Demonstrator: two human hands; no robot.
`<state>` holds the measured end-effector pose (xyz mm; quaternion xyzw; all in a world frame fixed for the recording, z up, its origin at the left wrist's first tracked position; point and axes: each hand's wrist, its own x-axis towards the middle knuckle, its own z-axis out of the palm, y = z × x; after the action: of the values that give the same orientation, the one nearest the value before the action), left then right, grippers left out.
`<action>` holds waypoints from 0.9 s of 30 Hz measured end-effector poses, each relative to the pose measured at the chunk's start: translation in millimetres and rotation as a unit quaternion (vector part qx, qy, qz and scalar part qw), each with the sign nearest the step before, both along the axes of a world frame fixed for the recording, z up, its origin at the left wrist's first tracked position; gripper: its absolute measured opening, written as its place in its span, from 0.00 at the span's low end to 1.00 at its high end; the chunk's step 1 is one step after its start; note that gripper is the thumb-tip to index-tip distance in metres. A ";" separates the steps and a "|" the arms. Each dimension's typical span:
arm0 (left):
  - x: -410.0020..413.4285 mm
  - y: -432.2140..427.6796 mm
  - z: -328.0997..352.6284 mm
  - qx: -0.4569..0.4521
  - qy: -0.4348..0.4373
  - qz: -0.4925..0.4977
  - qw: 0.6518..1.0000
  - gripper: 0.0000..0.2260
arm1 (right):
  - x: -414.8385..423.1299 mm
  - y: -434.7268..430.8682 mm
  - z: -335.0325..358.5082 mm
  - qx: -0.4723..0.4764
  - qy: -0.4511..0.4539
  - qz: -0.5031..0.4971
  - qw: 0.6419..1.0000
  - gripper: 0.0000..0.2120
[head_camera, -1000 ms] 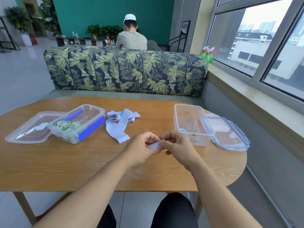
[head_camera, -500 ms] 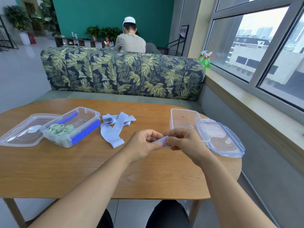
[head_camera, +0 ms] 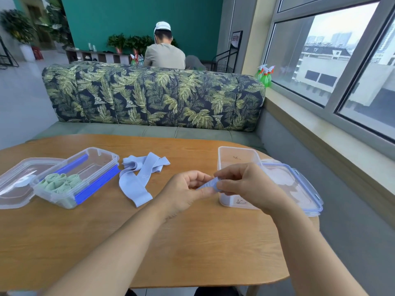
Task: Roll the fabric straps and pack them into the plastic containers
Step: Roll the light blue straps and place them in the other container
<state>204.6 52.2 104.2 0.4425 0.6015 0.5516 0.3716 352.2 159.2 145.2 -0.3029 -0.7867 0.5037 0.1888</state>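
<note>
Your hands have drifted right, so the pale blue strap (head_camera: 210, 186) now sits in front of the clear container (head_camera: 236, 155), a small, partly rolled wad held above the table (head_camera: 149, 242). Your left hand (head_camera: 183, 194) and right hand (head_camera: 248, 186) both pinch it, fingers curled in on either side.

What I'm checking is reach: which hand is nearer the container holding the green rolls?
Left. The left hand is right of the green-roll container, past the loose blue straps; the right hand is farther right, before the second container.
</note>
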 end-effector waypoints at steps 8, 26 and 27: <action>-7.0 63.4 10.4 -0.001 -0.012 -0.060 0.998 0.12 | 8.5 50.6 17.8 0.069 -0.009 0.003 0.998 0.10; -9.2 131.1 -24.3 -0.075 0.079 0.035 0.993 0.07 | -2.3 119.4 -3.1 0.166 -0.187 -0.026 0.968 0.06; -10.0 135.1 -31.3 -0.089 0.146 0.089 0.981 0.05 | -2.6 121.5 -6.0 0.173 -0.222 -0.029 0.959 0.07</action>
<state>194.6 187.3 73.0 0.4283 0.7325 0.4566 0.2674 349.6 280.8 139.1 -0.3925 -0.8748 0.2743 0.0730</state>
